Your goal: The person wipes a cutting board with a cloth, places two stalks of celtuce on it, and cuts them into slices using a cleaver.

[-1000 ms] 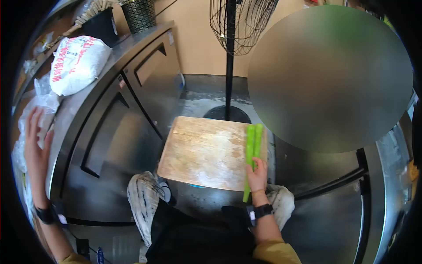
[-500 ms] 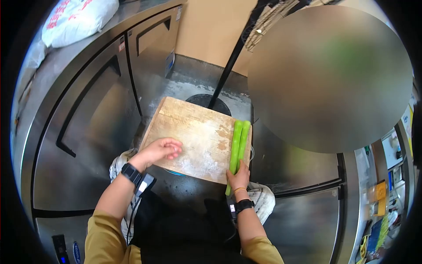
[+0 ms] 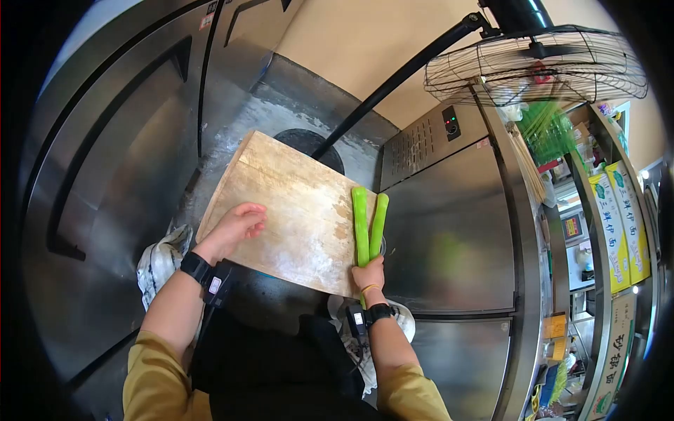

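Two long, smooth, bright green vegetable stalks point(image 3: 361, 223) stand out from my right hand point(image 3: 368, 272), whose fingers wrap round their lower part. Their upper ends spread apart in a narrow V along the right edge of a wooden cutting board point(image 3: 288, 203). The lower ends are mostly hidden by the hand and wrist. Over the board's left part is my left hand point(image 3: 242, 223), its fingers loosely curled with nothing in them. Pale, whitish worn patches mark the board's surface.
Steel refrigerator doors stand at left point(image 3: 133, 161) and right point(image 3: 449, 238). Behind the board, a black pole rises from a round base point(image 3: 309, 144) to a wire-caged fan point(image 3: 533, 67). At far right are shelves with yellow-and-white boxes point(image 3: 618, 224) and a green bag point(image 3: 547, 130).
The head view has swung right, bringing the fan and shelves into sight. The stalks' upper ends have spread apart in my right hand. My left hand stays over the board's left part.
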`<state>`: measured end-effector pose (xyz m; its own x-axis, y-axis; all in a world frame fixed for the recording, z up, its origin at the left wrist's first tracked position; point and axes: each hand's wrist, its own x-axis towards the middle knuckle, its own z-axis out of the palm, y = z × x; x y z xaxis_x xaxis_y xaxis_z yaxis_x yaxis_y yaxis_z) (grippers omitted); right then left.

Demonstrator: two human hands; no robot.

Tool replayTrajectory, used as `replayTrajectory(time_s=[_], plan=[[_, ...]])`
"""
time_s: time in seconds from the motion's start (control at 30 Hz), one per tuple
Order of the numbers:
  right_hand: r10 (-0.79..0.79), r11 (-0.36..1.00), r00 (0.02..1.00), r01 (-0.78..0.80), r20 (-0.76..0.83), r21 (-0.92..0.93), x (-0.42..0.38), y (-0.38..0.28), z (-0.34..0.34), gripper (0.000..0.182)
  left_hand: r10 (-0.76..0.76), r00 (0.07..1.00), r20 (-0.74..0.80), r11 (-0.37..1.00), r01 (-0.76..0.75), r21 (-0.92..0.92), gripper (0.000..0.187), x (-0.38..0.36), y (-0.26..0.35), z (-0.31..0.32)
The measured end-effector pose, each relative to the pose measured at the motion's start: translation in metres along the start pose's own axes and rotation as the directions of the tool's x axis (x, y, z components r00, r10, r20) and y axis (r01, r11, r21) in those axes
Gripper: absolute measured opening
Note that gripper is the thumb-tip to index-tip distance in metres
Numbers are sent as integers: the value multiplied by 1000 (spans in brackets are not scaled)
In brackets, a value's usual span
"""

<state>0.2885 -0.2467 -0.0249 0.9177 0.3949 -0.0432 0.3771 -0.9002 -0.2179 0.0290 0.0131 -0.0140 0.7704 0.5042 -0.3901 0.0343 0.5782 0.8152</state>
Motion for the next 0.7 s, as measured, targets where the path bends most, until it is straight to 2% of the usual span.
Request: replayTrajectory(time_s=[0.03, 0.07, 0.1, 0.13, 0.2, 0.23, 0.27, 0.3, 0.33, 0.37, 0.4, 0.43, 0.47, 0.5, 0.53, 0.6, 0.63, 0.7], plan=[[30, 970, 989, -64, 145, 235, 4, -2, -2, 56, 2, 1000, 12, 1000, -2, 20, 24, -1, 4, 3], [29, 881, 955, -164, 295, 444, 9, -1, -6, 51, -4, 999, 50, 1000, 3, 12, 27, -2, 3, 5], [-9, 738, 903, -284, 430, 612, 6, -9, -15, 46, -7, 996, 88, 1000, 7, 7, 30, -2, 4, 7], [-89, 582, 874, -343, 477, 737, -7, -24, -29, 29, -3, 992, 130, 1000, 3, 5, 32, 1, 7, 8], [-203, 378, 734, -552, 648, 743, -21, -36, -29, 20, 9, 974, 228, 995, 15, -103, 42, -1, 0, 9], [-307, 343, 688, -564, 657, 751, -34, -45, -26, 12, 16, 953, 303, 989, 30, -144, 47, 1, -6, 14], [-330, 330, 712, -528, 620, 783, -50, -57, -17, 14, -44, 954, 296, 983, 94, -157, 48, 1, -2, 22], [-396, 412, 691, -455, 605, 790, -64, -71, -15, 28, -108, 947, 302, 974, 162, -161, 48, -3, 4, 29], [-425, 499, 733, -299, 531, 813, -85, -98, -20, 46, -5, 896, 444, 952, 140, -272, 48, -6, 4, 31], [-517, 590, 740, -56, 431, 805, -96, -116, -17, 55, 34, 859, 510, 878, 218, -426, 47, 13, -14, 22], [-599, 637, 733, 193, 322, 746, -109, -133, -14, 64, 55, 929, 367, 814, 171, -555, 42, 13, -12, 22], [-670, 552, 708, 273, 224, 788, -106, -133, 45, 69, 208, 961, 185, 804, -61, -591, 39, 13, -8, 15], [-674, 561, 698, 268, 244, 784, -106, -145, 38, 68, 306, 940, 152, 757, -143, -638, 35, 7, 7, 15], [-682, 569, 678, 257, 273, 781, -112, -156, 27, 68, 213, 972, 94, 729, -95, -678, 34, 18, 4, -2], [-670, 593, 685, 261, 287, 762, -112, -155, 25, 66, 257, 962, 95, 760, -141, -635, 36, 24, 1, -15], [-657, 637, 680, 269, 325, 722, -114, -154, 21, 62, 309, 951, -12, 763, -255, -594, 38, 23, 4, -23], [-676, 673, 638, 328, 370, 663, -113, -148, 14, 60, 333, 941, -64, 761, -309, -571, 39, 24, 4, -27], [-687, 723, 548, 448, 477, 526, -109, -121, -13, 55, 308, 946, -99, 700, -296, -650, 40, 31, 6, -46]])
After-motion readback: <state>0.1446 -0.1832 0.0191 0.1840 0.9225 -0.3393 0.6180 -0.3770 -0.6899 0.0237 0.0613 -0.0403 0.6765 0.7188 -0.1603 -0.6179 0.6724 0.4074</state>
